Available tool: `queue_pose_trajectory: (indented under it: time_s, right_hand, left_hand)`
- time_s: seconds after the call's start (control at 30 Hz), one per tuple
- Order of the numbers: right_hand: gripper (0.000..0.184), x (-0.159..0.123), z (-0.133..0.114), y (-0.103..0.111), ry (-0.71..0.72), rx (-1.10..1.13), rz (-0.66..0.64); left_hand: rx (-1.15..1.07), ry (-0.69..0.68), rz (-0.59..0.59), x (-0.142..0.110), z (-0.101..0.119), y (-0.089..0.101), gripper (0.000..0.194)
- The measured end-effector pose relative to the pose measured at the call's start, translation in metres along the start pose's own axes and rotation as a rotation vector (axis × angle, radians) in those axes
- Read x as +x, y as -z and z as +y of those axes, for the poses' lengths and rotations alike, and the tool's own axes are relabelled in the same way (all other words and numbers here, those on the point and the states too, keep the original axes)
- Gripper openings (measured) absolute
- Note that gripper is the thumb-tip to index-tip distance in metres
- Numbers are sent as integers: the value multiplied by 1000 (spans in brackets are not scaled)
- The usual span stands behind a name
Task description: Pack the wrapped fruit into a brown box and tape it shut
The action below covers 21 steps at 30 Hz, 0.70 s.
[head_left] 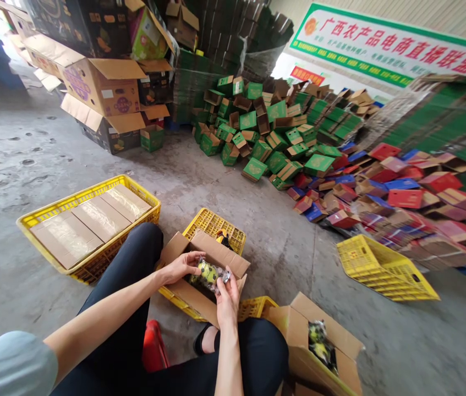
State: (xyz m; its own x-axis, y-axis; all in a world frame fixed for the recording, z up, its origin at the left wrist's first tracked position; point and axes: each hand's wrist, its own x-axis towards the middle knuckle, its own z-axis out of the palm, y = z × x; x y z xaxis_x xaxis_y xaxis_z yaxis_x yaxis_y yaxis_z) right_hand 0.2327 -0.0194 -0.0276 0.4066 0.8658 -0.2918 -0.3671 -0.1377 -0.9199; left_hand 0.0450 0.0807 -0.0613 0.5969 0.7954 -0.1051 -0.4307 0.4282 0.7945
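A clear plastic bag of yellow-green fruit [208,271], printed with dark spots, is held level above an open cardboard box [220,248]. My left hand [182,268] grips the bag's left end between thumb and fingers. At its right end, my right hand [228,297] is closed on the gathered plastic. The box sits between my knees on a yellow crate; its flaps stand outward, and its inside is mostly hidden by my hands and the bag. To the right, a second open cardboard box [294,333] contains more bagged yellow-green fruit [319,345].
On the left, a yellow crate [156,212] holds three taped cardboard boxes [100,217]. Behind my box is an upturned yellow crate [199,219] with a dark and orange object on it. Another yellow crate [385,269] lies right. Green boxes [276,113] and red-blue boxes [406,198] heap up behind.
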Motion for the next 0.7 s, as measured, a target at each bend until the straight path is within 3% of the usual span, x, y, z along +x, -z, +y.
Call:
queue_pose_trajectory:
  time_s: [0.23, 0.47, 0.57, 0.7]
  right_hand:
    - [54, 3, 2, 3, 62, -50, -47]
    - [19, 4, 6, 9, 187, -154, -83]
    - [12, 2, 6, 8, 210, -225, -123]
    - [10, 0, 5, 6, 237, -379, -170]
  left_hand:
    - [157, 45, 65, -6, -2, 6, 77]
    - [25, 252, -9, -9, -4, 4, 98]
    - [-12, 252, -26, -11, 1, -2, 103]
    - [-23, 207, 79, -12, 6, -7, 100]
